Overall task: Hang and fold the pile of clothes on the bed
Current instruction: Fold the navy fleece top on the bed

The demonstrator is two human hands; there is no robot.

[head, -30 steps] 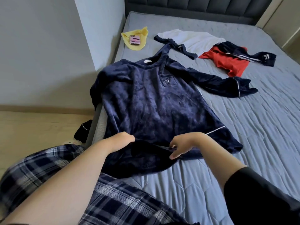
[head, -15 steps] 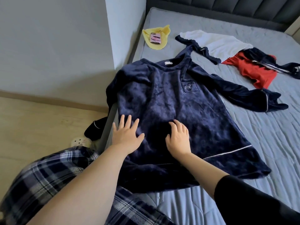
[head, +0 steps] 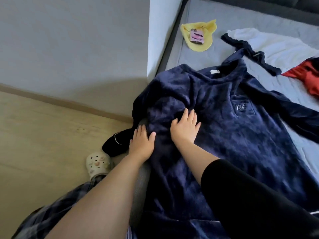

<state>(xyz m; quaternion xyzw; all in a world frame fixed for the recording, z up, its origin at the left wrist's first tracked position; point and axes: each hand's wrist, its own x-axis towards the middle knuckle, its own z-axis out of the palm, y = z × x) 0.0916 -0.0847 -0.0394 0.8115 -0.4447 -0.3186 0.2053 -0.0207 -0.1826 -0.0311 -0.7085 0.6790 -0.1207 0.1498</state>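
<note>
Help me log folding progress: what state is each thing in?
Navy velvet pyjama top: unfolded, spread front-up on grey bed, one sleeve hanging off.
Left hand: open, pressing the top.
Right hand: open, flat on the top.
White garment: rumpled, unfolded.
Red garment: crumpled.
Yellow cloth: spread out.

- A bed with a grey sheet is shown; a navy velvet top is spread on it, directly under the fingers of the left hand and the right hand.
- Well beyond the fingertips, a yellow cloth is laid on the sheet.
- Beyond and right of the fingers, a white garment and a red garment are laid.
- Left of the fingers, a wooden floor is seen, with a cream clog on it.
</note>
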